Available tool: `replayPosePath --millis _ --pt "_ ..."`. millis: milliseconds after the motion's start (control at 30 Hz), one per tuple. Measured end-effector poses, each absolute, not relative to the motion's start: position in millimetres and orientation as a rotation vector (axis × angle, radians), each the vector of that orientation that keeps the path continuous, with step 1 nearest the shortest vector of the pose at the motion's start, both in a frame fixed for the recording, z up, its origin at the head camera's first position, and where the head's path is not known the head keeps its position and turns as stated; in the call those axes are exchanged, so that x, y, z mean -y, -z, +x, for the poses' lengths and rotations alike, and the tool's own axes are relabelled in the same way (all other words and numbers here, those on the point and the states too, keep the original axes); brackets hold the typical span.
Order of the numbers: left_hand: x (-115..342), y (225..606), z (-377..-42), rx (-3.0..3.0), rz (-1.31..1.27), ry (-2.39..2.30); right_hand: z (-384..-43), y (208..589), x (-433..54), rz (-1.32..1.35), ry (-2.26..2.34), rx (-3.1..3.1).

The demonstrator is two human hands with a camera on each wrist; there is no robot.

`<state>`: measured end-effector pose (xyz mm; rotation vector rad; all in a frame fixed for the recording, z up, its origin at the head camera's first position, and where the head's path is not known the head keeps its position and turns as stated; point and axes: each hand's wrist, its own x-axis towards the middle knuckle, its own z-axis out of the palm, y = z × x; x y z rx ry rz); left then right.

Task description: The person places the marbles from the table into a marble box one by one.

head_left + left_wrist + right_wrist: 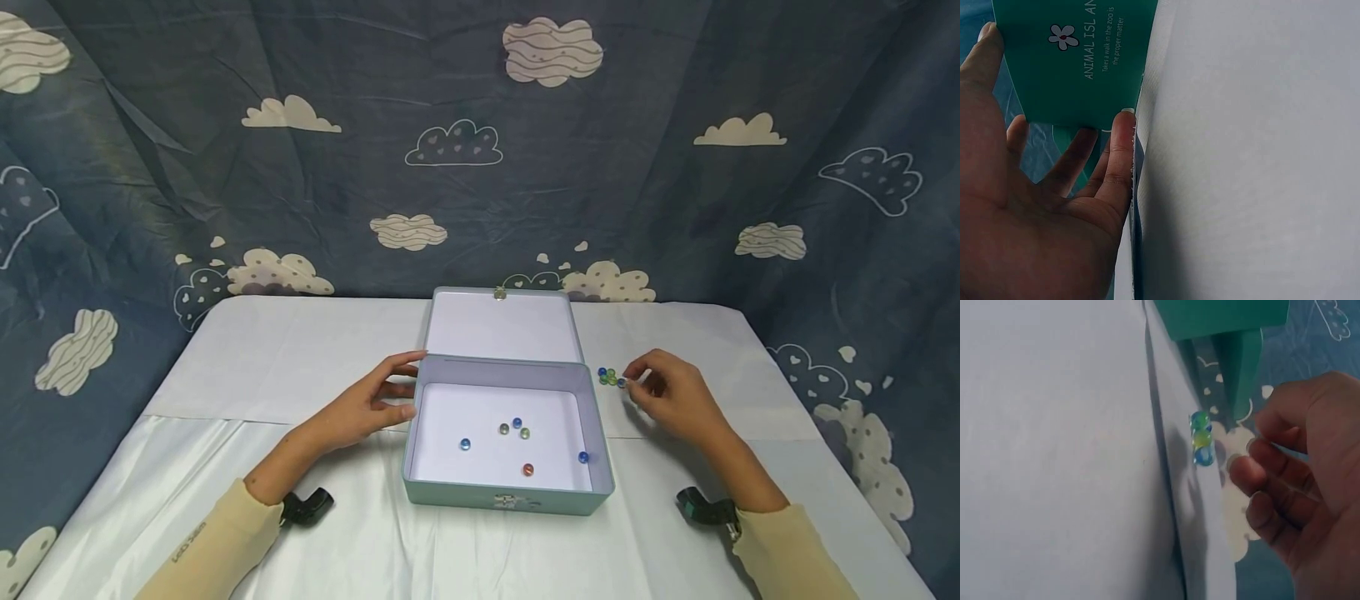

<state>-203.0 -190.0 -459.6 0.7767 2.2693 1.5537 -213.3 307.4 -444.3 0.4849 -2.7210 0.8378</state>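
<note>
While the left hand [365, 408] rests spread fingers against the left wall of a green tin box [510, 500], gripping nothing, perhaps to keep it from sliding, the right hand [675, 396] hovers beyond the opposite wall, beside a small cluster of blue and green marbles [612, 374]; its fingers are loosely bent with no marble visible between them, though whether a fingertip touches the nearest one cannot be told; the cluster sits on the white cloth [360, 533], probably bunched there for easy reach; inside the box lie six more marbles [517, 423], one of them red, scattered likely because the flat floor lets them roll; the hinged lid [502, 325] lies back, away from the person, which seems to leave the top accessible.
</note>
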Motion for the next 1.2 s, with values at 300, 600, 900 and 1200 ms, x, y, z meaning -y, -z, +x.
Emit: replayPosePath --millis 300,600,900,1200 --pt "189.9 458.7 -202.5 -2.268 0.769 -1.553 -218.5 457.4 -313.6 0.381 -0.783 2.824" --pt "190.0 458.9 -202.4 -2.270 0.764 -1.553 -221.7 465.1 -313.5 0.356 -0.763 2.892" --pt "190.4 461.8 -202.9 -2.263 0.788 -1.570 -222.7 467.3 -314.0 0.407 -0.751 2.897" --pt "189.8 461.3 -203.0 -2.253 0.808 -1.587 -220.5 463.2 -313.1 0.379 -0.738 2.908"
